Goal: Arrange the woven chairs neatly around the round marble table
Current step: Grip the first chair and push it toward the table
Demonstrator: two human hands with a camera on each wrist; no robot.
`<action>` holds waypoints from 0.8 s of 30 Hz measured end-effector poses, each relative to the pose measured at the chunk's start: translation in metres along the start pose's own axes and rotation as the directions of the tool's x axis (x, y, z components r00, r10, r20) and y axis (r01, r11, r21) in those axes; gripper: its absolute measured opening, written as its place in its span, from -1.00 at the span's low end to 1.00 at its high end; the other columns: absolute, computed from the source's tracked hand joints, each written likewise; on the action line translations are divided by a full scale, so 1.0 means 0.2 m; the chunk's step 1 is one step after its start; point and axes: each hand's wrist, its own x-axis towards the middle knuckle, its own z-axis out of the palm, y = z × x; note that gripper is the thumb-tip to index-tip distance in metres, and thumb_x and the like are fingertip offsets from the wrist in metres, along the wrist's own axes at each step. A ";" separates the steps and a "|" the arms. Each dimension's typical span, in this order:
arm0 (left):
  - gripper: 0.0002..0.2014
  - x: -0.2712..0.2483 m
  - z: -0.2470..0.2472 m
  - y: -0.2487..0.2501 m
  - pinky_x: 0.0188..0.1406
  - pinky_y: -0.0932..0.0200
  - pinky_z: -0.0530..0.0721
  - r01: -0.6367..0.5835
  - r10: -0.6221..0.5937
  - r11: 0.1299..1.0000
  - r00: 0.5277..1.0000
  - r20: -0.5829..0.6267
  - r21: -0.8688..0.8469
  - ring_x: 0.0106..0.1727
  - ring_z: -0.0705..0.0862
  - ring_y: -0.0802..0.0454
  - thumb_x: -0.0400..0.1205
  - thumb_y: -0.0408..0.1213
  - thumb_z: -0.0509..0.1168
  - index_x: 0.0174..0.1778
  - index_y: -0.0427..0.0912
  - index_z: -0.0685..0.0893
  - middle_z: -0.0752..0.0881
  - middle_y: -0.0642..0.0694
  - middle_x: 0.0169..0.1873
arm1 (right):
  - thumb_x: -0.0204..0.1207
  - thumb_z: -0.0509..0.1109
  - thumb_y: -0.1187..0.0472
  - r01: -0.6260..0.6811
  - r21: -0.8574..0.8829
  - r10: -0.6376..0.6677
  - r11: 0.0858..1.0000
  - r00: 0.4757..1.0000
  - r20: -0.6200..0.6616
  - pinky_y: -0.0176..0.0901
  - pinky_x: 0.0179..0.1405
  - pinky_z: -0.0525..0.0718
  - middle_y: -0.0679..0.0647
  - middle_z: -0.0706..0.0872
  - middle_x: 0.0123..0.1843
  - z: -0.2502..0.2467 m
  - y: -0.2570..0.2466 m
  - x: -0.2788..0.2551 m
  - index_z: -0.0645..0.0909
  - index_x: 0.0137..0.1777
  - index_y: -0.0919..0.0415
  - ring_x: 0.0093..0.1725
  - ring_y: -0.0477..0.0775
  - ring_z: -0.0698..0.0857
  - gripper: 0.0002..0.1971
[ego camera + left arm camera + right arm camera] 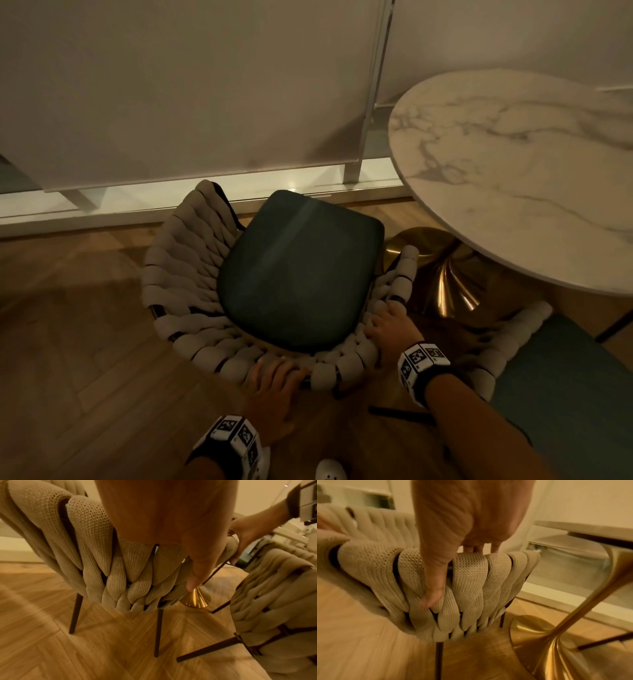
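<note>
A woven beige chair (191,274) with a dark green seat cushion (298,270) stands on the wood floor, left of the round marble table (513,164). My left hand (274,380) grips the top rim of its backrest (120,566), thumb down the outside. My right hand (387,329) grips the same rim further right, near the armrest; in the right wrist view its thumb (433,588) presses into the weave (471,585) and the fingers curl over the top. A second woven chair (503,346) stands at the lower right, close to the table.
The table's gold pedestal base (442,270) sits just right of the held chair's front corner. A pale wall panel and white ledge (171,202) run behind the chair. A white shoe (330,471) shows at the bottom. Dark thin chair legs (158,631) stand on herringbone flooring.
</note>
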 end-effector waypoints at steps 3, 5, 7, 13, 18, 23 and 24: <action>-0.03 0.02 -0.02 -0.14 0.52 -0.09 -0.26 -0.068 0.068 0.998 0.997 -0.034 -0.001 0.22 0.42 -0.08 -0.18 0.21 0.44 0.23 0.10 0.44 0.44 0.04 0.16 | 0.31 0.48 -0.08 0.016 0.092 -0.014 0.996 1.000 -0.021 0.12 0.33 0.29 0.09 0.57 0.25 -0.08 -0.06 0.02 0.55 0.21 0.05 0.25 0.18 0.49 -0.52; -0.13 0.02 -0.06 -0.27 0.53 -0.06 -0.25 -0.130 0.130 0.991 0.987 -0.097 0.006 0.23 0.42 -0.07 -0.05 0.23 0.43 0.24 0.11 0.44 0.44 0.06 0.17 | 0.30 0.49 -0.15 0.029 0.138 -0.023 0.990 0.999 -0.044 0.09 0.31 0.32 0.09 0.58 0.22 -0.14 -0.11 0.08 0.56 0.20 0.07 0.22 0.18 0.51 -0.49; -0.36 0.01 -0.10 -0.44 0.57 -0.06 -0.26 -0.187 0.200 0.979 0.962 -0.188 0.086 0.21 0.44 -0.07 0.23 0.24 0.29 0.22 0.11 0.46 0.44 0.06 0.15 | 0.27 0.50 -0.22 0.037 0.212 -0.030 0.976 0.999 -0.038 0.09 0.31 0.33 0.10 0.59 0.20 -0.20 -0.19 0.13 0.58 0.19 0.10 0.21 0.18 0.51 -0.43; -0.10 0.06 -0.27 -1.00 0.38 -0.22 0.10 -0.264 0.272 0.933 0.962 0.001 0.246 0.18 0.43 -0.09 -0.07 0.26 0.49 0.24 0.13 0.51 0.44 0.02 0.14 | 0.00 0.54 -0.37 -0.057 0.406 0.040 0.912 0.998 0.049 0.00 -0.06 0.61 0.01 0.70 -0.12 -0.38 -0.52 0.29 0.71 -0.12 0.01 -0.12 0.10 0.63 -0.44; -0.56 0.24 -0.41 -1.40 0.51 -0.18 -0.05 -0.366 0.407 0.864 0.912 -0.052 0.345 0.15 0.46 -0.11 0.51 0.25 0.13 0.17 0.07 0.50 0.47 -0.04 0.10 | 0.21 0.52 -0.26 -0.088 0.496 0.086 0.864 0.996 0.027 0.09 0.13 0.51 0.12 0.68 0.10 -0.49 -0.70 0.50 0.65 0.11 0.09 0.10 0.22 0.58 -0.44; -0.63 0.49 -0.58 -1.64 0.32 -0.26 0.27 -0.334 0.428 0.856 0.886 -0.180 0.395 0.09 0.59 -0.14 0.73 0.08 -0.15 0.02 0.01 0.50 0.80 -0.13 -0.12 | 0.11 0.57 -0.31 -0.173 0.568 0.217 0.805 0.976 -0.011 0.11 0.09 0.55 0.11 0.71 0.05 -0.61 -0.77 0.73 0.67 0.07 0.06 0.05 0.25 0.62 -0.39; -0.64 0.53 -0.63 -1.67 0.25 -0.28 0.32 -0.327 0.421 0.856 0.891 -0.172 0.401 0.08 0.62 -0.15 0.73 0.08 -0.15 0.03 0.00 0.50 0.82 -0.14 -0.16 | 0.17 0.56 -0.26 -0.180 0.589 0.228 0.788 0.974 -0.008 0.13 0.15 0.50 0.14 0.68 0.11 -0.63 -0.76 0.78 0.64 0.11 0.10 0.11 0.27 0.59 -0.40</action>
